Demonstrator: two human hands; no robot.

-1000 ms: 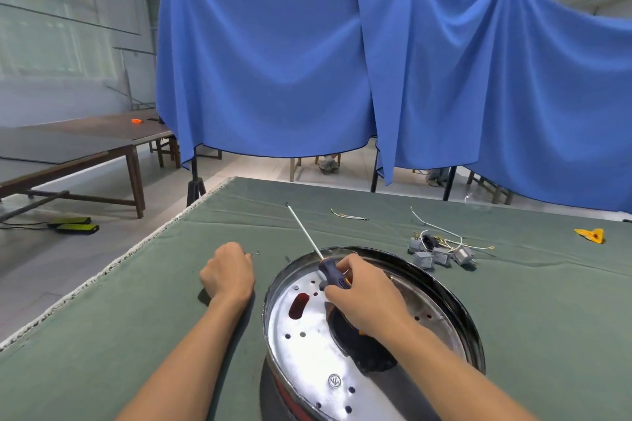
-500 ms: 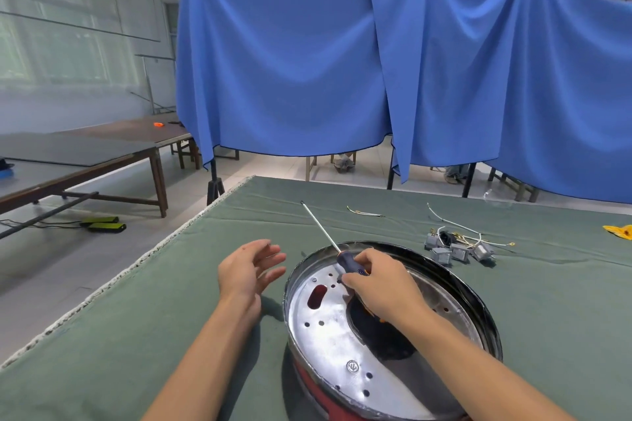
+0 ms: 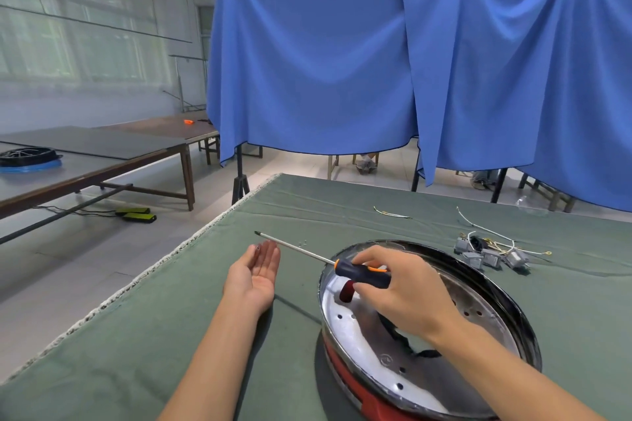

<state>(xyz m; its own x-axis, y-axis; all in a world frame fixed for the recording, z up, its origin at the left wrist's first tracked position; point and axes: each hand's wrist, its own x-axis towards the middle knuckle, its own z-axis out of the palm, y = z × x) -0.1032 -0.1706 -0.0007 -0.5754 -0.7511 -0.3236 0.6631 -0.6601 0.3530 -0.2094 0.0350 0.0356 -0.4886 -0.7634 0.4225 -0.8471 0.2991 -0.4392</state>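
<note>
Since a second ago the left hand [image 3: 254,275] has unclenched from a fist and turned palm up, and the screwdriver [image 3: 362,273] has swung down from a steep slant to nearly level.

The green-clothed table [image 3: 171,335] carries the round metal housing [image 3: 355,338], upturned so its perforated plate faces the worker. The right hand [image 3: 407,297] hovers over the housing's far-left rim, fingers and thumb wrapped round the screwdriver's dark handle. The shaft points left, away from the housing, its tip above the left fingertips. That hand lies left of the housing, fingers straight and relaxed, probably cupped to receive a screw; a dark speck sits on the fingertips, too small to identify. Two tiny screws [image 3: 301,243] lie just beyond the shaft. Grey wired parts [image 3: 489,253] rest behind the housing, out of the way.
</note>
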